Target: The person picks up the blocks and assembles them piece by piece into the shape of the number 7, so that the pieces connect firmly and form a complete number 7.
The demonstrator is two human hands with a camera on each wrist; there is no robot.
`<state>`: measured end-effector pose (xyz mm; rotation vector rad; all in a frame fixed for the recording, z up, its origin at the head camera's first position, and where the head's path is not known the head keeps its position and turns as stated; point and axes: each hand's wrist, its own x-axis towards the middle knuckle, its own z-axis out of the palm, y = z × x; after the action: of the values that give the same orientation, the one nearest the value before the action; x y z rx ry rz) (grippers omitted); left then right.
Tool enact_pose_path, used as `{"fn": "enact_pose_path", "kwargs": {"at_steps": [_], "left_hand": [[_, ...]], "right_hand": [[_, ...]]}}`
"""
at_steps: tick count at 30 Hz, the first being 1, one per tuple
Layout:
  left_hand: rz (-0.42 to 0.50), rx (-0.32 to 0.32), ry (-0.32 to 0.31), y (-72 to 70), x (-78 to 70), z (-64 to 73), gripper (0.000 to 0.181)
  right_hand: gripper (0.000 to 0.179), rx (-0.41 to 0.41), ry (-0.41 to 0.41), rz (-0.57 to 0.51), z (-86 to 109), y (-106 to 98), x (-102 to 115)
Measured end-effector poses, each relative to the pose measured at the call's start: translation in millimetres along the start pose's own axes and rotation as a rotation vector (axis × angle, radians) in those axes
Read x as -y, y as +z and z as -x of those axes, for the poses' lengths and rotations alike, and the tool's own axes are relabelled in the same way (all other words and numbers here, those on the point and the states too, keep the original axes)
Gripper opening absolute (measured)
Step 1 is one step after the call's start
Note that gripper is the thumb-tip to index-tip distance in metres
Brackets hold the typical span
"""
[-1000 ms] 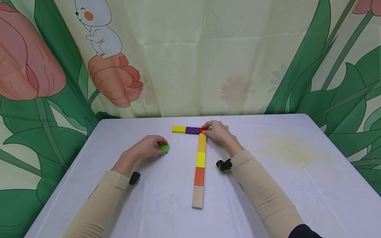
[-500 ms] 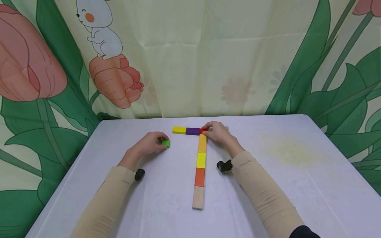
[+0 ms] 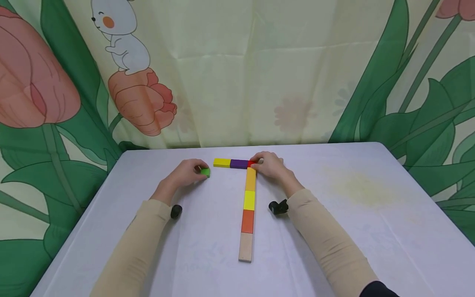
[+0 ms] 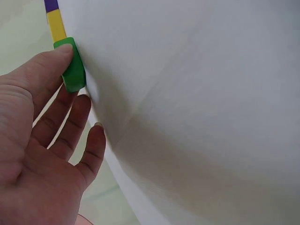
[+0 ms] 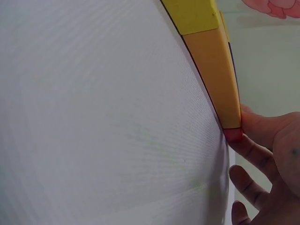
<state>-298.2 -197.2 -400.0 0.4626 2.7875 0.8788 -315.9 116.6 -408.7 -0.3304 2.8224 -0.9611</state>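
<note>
My left hand [image 3: 187, 172] pinches a green block [image 4: 74, 65] between thumb and fingers, just left of the row's yellow end block [image 3: 222, 163]. At the row's other end, thumb and forefinger of my right hand [image 3: 272, 166] pinch a red block [image 5: 233, 135], mostly covered in the head view. Between them lies a purple block [image 3: 239, 164]. From the red block a column runs toward me: an orange-yellow block [image 3: 250, 179], a yellow block [image 3: 249, 200], an orange-red block [image 3: 247, 221] and a plain wood block [image 3: 245, 247]. Neighbouring blocks look end to end.
A white cloth covers the table [image 3: 356, 239], whose far edge lies close behind the yellow and purple blocks. Behind it hangs a printed curtain [image 3: 222, 82] with flowers, leaves and a white animal. A small black camera [image 3: 278, 207] sits at the right wrist, another at the left.
My left hand has moved away from me with the green block, up to the level of the yellow end block. The right hand keeps its place on the red block.
</note>
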Motion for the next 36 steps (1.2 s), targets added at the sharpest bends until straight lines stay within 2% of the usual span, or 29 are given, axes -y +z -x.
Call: {"fn": "enact_pose_path", "kwargs": {"at_steps": [7,17,25,36], "left_hand": [[0.007,-0.004,-0.045,-3.7,1.3,-11.6,0.036],[-0.028,-0.014,-0.062,-8.1,-5.9,-23.4,0.038],[-0.040,-0.024,-0.096,-6.5,-1.6,-33.4,0.039],[-0.026,-0.029,-0.068,-5.7,-0.5,-44.3,0.038]], "right_hand": [[0.028,0.008,0.020,-0.005,0.3,0,2],[0.028,-0.001,0.012,0.002,-1.0,-1,0],[0.027,0.008,0.003,0.013,-1.3,0,1],[0.027,0.009,0.005,0.023,-2.0,-1,2]]}}
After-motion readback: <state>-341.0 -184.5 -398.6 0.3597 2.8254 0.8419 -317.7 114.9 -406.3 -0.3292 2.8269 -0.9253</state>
